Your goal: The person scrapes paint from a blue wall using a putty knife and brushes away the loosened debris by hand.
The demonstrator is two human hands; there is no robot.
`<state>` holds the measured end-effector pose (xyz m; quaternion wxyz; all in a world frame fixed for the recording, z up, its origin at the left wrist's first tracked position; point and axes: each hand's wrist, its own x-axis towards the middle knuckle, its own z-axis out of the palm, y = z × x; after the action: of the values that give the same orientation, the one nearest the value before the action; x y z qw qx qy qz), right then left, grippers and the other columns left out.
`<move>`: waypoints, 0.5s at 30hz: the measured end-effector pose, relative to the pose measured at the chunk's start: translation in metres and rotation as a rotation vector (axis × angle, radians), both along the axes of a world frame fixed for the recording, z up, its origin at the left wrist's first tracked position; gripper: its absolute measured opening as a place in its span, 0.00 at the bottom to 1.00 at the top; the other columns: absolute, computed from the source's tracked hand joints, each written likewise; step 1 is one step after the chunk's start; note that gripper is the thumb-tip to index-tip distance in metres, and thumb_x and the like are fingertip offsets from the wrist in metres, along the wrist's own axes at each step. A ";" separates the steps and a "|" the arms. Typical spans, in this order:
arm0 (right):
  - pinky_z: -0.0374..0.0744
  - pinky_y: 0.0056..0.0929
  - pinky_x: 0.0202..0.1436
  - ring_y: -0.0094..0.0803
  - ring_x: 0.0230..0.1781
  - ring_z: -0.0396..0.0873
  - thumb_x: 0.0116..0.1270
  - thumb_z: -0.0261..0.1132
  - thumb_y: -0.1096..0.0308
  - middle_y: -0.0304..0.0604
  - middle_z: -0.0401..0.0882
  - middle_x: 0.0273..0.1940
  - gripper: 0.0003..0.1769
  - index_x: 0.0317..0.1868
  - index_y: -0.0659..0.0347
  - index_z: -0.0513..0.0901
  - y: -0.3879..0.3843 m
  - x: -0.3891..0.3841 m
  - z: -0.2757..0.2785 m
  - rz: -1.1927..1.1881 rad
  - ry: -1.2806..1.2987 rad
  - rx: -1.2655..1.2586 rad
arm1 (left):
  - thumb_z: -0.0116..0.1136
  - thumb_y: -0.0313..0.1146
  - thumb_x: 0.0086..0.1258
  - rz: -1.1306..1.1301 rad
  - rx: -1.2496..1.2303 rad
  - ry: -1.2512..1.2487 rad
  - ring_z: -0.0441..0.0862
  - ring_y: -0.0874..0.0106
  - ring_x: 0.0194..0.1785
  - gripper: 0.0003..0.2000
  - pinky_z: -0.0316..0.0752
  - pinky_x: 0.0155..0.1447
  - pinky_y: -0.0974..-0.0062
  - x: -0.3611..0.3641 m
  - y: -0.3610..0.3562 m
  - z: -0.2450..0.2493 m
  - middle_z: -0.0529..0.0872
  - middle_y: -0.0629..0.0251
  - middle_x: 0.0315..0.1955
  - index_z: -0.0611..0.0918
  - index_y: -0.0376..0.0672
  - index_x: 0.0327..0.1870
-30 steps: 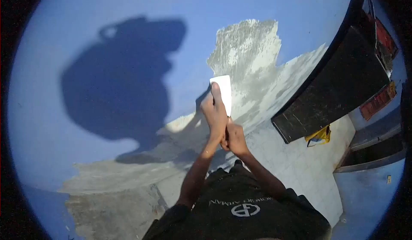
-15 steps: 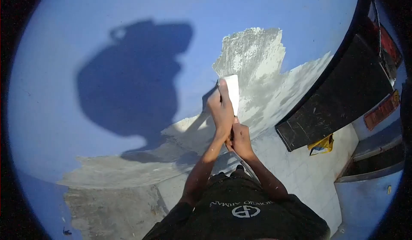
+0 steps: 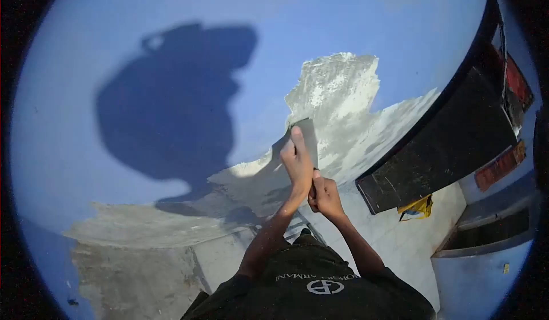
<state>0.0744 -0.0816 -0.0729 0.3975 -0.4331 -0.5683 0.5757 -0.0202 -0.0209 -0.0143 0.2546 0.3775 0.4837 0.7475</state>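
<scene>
Closest to me at the bottom of the frame, my two arms rise from a black shirt [image 3: 343,297] towards the wall [image 3: 366,17]. My right hand [image 3: 326,194] is clenched round the lower end of a blade [image 3: 308,137], just below centre. I cannot make out the handle inside the fist. My left hand [image 3: 298,163] lies just above it, touching it, with the forefinger stretched up the blade's back and pressing it flat to the wall. The blade sits at mid-frame, on the left edge of a rough grey-white patch of plaster [image 3: 337,91]. The plaster spreads up and to the right, and also down to the lower left. Beyond it the wall is smooth blue and fills the upper frame. A pale tiled floor [image 3: 394,240] shows at the lower right.

White lettering on the shirt, upside down to me, reads "GIORGIO ARMANI" above a round emblem.

A blue tub [image 3: 486,280] sits in the lower right corner. A crumpled yellow cloth [image 3: 416,207] lies on the tiles, just under a dark speckled slab [image 3: 446,137] that slants across the right side. Red things [image 3: 517,82] at the far right edge are too small to tell. My shadow [image 3: 171,102] falls large on the blue at the upper left, well apart from the blade.
</scene>
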 end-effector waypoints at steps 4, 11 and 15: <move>0.61 0.25 0.14 0.22 0.09 0.61 0.77 0.40 0.46 0.36 0.64 0.10 0.35 0.16 0.62 0.67 0.010 0.000 0.014 0.040 0.027 0.024 | 0.45 0.43 0.77 -0.001 0.002 -0.014 0.52 0.81 0.23 0.24 0.48 0.25 0.72 0.000 0.007 -0.021 0.55 0.74 0.15 0.57 0.38 0.20; 0.61 0.24 0.14 0.21 0.09 0.60 0.77 0.40 0.48 0.36 0.63 0.10 0.34 0.15 0.62 0.67 0.020 -0.005 0.049 0.024 0.016 0.163 | 0.43 0.46 0.77 0.028 0.013 0.002 0.53 0.81 0.23 0.25 0.50 0.25 0.72 -0.003 0.002 0.031 0.56 0.73 0.15 0.59 0.37 0.21; 0.57 0.24 0.11 0.20 0.08 0.58 0.77 0.40 0.46 0.34 0.61 0.10 0.33 0.16 0.59 0.65 0.021 0.013 0.027 0.029 -0.066 0.084 | 0.43 0.44 0.77 0.090 0.072 0.059 0.54 0.78 0.24 0.24 0.52 0.25 0.71 0.004 0.010 -0.008 0.56 0.69 0.16 0.61 0.36 0.21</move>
<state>0.0869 -0.0603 -0.0458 0.3880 -0.4262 -0.6111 0.5426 -0.0158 -0.0112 -0.0223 0.1925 0.3860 0.4801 0.7638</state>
